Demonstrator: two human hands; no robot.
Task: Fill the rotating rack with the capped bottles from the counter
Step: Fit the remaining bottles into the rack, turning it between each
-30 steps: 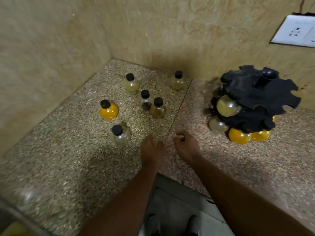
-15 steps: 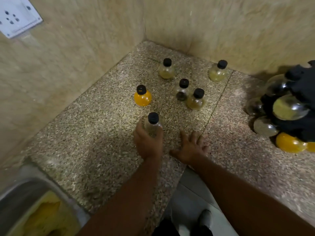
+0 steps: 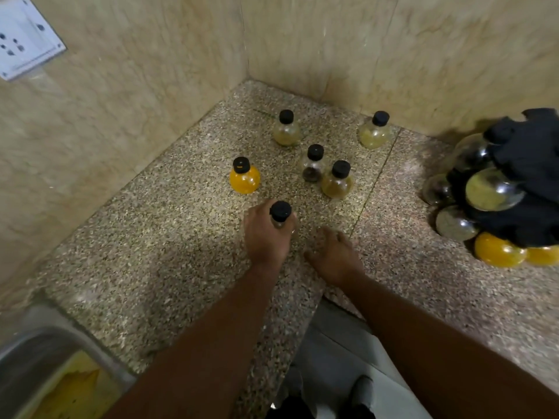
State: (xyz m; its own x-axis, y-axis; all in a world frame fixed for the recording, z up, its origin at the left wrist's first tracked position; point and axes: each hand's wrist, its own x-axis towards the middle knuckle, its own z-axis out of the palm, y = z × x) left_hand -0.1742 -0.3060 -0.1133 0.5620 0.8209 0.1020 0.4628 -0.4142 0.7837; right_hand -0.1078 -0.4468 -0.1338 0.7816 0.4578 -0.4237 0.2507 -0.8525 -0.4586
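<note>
The person's left hand (image 3: 266, 234) is wrapping around the nearest capped bottle (image 3: 280, 213), fingers curling about its clear body so that only the black cap and neck are showing above the knuckles. The bottle is standing upright on the counter (image 3: 151, 252); whether it is already lifting off the stone cannot be told. The right hand (image 3: 332, 255) is resting just beside it, palm down and fingers loosely spread on the counter, gripping nothing.

Beyond the hands, five more capped bottles are waiting on the counter toward the corner: an orange-filled bottle (image 3: 244, 176) to the left, an amber bottle (image 3: 337, 181) and a dark-bottomed bottle (image 3: 313, 164) standing close together, and two pale yellow ones, the left pale bottle (image 3: 286, 130) and the right pale bottle (image 3: 374, 131), nearer the wall.

The rotating rack (image 3: 526, 164) is sitting well apart at the right edge of the view, partly cut off. It is already carrying several round bottles around its lower tiers, some clear or dark, two orange at the bottom. Its black top tier appears to be showing open slots, though the view is too cropped to count them.

The task looks partly done: counting the one in the left hand, six bottles are left to move, and the held one will have to travel across the counter to the right to reach the rack.
</note>
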